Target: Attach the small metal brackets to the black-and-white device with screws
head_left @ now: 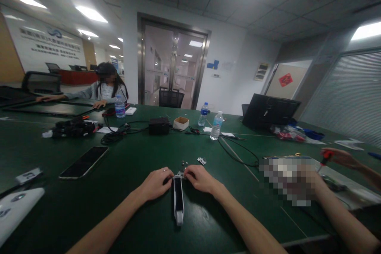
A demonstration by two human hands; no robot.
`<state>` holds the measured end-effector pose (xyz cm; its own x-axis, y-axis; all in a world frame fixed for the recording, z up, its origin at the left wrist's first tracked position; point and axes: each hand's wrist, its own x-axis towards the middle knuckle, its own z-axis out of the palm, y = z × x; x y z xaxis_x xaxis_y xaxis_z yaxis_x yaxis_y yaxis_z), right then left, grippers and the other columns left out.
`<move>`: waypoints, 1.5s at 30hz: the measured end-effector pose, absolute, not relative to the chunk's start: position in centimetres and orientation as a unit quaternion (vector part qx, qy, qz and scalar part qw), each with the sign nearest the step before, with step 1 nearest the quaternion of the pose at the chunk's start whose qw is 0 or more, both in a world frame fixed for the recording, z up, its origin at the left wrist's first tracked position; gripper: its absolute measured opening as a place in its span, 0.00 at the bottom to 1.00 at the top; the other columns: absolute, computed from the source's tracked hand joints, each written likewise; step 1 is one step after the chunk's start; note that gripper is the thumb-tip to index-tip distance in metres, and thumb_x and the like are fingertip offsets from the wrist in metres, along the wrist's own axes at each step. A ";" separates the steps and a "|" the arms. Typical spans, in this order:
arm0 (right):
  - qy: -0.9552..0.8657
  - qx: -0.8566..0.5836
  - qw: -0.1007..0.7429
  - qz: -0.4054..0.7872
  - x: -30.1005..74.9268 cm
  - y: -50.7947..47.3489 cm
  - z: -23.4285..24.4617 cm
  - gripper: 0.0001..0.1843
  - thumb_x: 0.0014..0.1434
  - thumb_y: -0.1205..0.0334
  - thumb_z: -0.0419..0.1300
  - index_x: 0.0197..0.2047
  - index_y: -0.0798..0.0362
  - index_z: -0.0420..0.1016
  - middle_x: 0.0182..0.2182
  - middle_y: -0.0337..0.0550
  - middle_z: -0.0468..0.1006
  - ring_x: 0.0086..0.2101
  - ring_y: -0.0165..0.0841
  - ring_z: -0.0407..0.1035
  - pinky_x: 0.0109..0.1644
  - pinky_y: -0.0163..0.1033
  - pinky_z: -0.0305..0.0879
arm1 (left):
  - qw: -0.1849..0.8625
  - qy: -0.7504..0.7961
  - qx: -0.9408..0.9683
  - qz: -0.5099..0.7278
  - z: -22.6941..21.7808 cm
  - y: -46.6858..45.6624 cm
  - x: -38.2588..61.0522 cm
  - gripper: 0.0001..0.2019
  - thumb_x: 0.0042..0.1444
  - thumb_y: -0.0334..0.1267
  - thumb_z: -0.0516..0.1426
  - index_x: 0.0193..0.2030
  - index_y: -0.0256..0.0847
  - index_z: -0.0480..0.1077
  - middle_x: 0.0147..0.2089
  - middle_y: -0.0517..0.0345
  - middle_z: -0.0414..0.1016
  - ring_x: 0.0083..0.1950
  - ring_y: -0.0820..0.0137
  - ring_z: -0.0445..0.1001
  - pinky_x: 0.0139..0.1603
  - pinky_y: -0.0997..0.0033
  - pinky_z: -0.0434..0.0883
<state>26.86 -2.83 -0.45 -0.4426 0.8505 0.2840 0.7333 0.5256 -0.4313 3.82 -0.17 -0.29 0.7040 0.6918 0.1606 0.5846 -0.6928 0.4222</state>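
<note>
A long narrow device, black on top with a light casing, lies on the green table pointing away from me. My left hand rests against its far left end, fingers curled on it. My right hand pinches at the far tip of the device, where a small metal part sits. Just beyond lie a few tiny screws and a small metal bracket.
A phone lies to the left, with white devices at the left edge. Cables, a black box, a cardboard box and water bottles sit farther back. A co-worker's arms work at my right; another person sits far left.
</note>
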 end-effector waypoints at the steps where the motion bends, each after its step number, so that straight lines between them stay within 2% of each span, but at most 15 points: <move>1: -0.842 -0.469 0.239 0.122 26.9 -2.9 -0.4 0.09 0.60 0.71 0.54 0.38 0.54 0.75 0.33 0.42 0.77 0.35 0.31 0.70 0.41 0.33 0.63 | 0.172 0.353 0.906 0.155 -0.3 -0.2 3.8 0.11 0.62 0.39 0.49 0.43 0.41 0.71 0.41 0.54 0.72 0.40 0.66 0.71 0.40 0.68 0.68; 6: -0.846 -0.462 0.236 0.124 27.2 -3.0 -0.5 0.08 0.58 0.70 0.56 0.39 0.54 0.75 0.32 0.40 0.77 0.31 0.29 0.69 0.36 0.31 0.62 | 0.178 0.358 0.904 0.152 0.1 -0.4 3.8 0.11 0.62 0.38 0.49 0.43 0.40 0.72 0.41 0.54 0.72 0.40 0.65 0.71 0.40 0.67 0.69; 13: -0.841 -0.465 0.243 0.128 27.0 -2.9 -0.5 0.10 0.59 0.70 0.55 0.39 0.53 0.77 0.34 0.41 0.78 0.34 0.30 0.71 0.40 0.33 0.64 | 0.176 0.362 0.904 0.146 0.4 -0.7 3.8 0.11 0.62 0.37 0.49 0.44 0.40 0.71 0.42 0.54 0.72 0.41 0.66 0.71 0.40 0.68 0.69; 19: -0.829 -0.474 0.253 0.157 26.9 -3.0 -0.4 0.10 0.59 0.71 0.55 0.41 0.55 0.75 0.32 0.40 0.78 0.31 0.28 0.70 0.36 0.32 0.64 | 0.180 0.363 0.902 0.149 0.2 -0.6 3.7 0.11 0.63 0.37 0.49 0.45 0.40 0.71 0.43 0.54 0.72 0.41 0.66 0.72 0.40 0.68 0.69; 25: -0.830 -0.464 0.259 0.170 27.1 -2.6 -1.1 0.08 0.55 0.68 0.60 0.39 0.54 0.77 0.30 0.39 0.76 0.30 0.28 0.69 0.35 0.31 0.64 | 0.170 0.359 0.904 0.155 -0.3 -0.3 3.6 0.10 0.62 0.36 0.50 0.44 0.41 0.71 0.42 0.55 0.72 0.41 0.66 0.72 0.41 0.69 0.68; 45: -0.818 -0.483 0.261 0.172 26.8 -2.6 -1.1 0.07 0.55 0.66 0.65 0.40 0.52 0.77 0.34 0.38 0.77 0.34 0.29 0.69 0.39 0.32 0.64 | 0.195 0.361 0.899 0.152 -0.1 -0.5 3.6 0.11 0.63 0.37 0.49 0.45 0.40 0.71 0.44 0.55 0.72 0.42 0.67 0.71 0.42 0.69 0.69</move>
<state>26.78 -2.60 -1.13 -0.3963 0.8802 0.2611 0.7005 0.4737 -0.5338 3.56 -0.48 -0.13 0.6932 0.7086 0.1318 0.5900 -0.6630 0.4608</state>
